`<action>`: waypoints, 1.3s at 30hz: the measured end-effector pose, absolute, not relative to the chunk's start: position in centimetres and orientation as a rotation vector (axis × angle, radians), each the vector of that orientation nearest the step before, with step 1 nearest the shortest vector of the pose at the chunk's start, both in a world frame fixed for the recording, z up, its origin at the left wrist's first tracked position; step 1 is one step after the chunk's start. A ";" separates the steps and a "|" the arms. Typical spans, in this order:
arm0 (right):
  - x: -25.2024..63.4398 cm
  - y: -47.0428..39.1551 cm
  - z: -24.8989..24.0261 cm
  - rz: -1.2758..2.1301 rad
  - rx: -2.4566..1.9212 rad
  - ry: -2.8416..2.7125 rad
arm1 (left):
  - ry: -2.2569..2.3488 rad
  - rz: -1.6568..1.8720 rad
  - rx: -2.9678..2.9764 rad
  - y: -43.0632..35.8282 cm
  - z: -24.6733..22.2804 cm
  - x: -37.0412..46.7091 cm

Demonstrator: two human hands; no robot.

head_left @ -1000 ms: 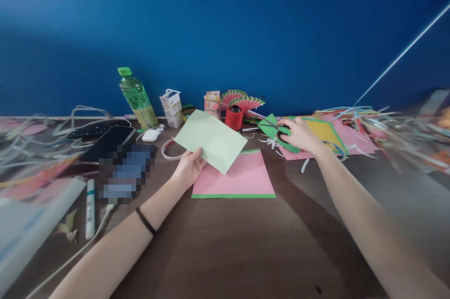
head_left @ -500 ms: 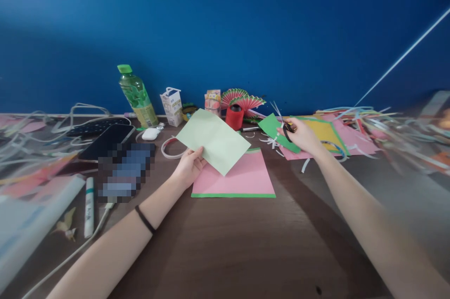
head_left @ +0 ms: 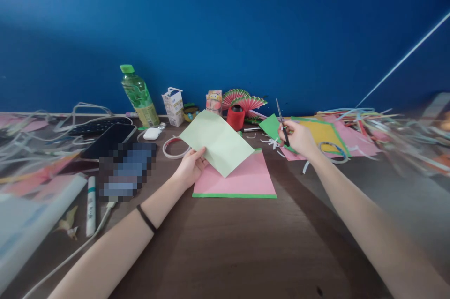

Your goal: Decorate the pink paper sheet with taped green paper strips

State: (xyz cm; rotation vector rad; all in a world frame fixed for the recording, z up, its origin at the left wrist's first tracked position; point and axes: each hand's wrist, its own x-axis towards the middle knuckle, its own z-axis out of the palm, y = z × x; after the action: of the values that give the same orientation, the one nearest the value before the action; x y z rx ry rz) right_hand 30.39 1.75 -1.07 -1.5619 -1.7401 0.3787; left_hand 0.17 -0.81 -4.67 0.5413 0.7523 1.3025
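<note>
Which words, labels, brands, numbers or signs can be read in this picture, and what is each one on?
None can be read with certainty.
Marker: lettering on its barrel, too blurred to quote.
Carton: printing, too small.
Bottle: label print, too small.
Device with the white cable: covered by pixel blocks.
Pale green sheet: no lettering shows.

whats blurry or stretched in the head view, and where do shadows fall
Head view, edges: the paper strips at far right and the white object at far left smear outward; head view, middle: the pale green sheet and scissors look fairly sharp; head view: a soft shadow darkens the desk left of the right forearm.
</note>
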 end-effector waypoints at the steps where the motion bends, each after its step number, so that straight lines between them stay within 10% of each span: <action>1: 30.4 1.7 -1.0 0.390 -1.562 -1.752 | 0.756 1.303 0.541 -0.8 -4.7 0.2; 18: 30.3 2.3 -1.2 0.476 -1.517 -1.864 | 0.746 1.297 0.494 -0.5 -4.9 0.0; 26: 28.4 0.0 1.0 1.283 -1.387 -2.165 | 0.714 1.332 0.471 -0.2 -5.2 -0.4; 39: 27.5 -0.6 1.1 1.148 -1.478 -2.354 | 0.696 1.346 0.421 -0.3 -5.0 -0.5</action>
State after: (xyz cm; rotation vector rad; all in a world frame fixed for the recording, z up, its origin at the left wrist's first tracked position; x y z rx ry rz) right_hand 27.52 -0.55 1.06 -1.4784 -2.3539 1.1482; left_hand -0.45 -0.28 -4.99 0.4215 0.6964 1.3455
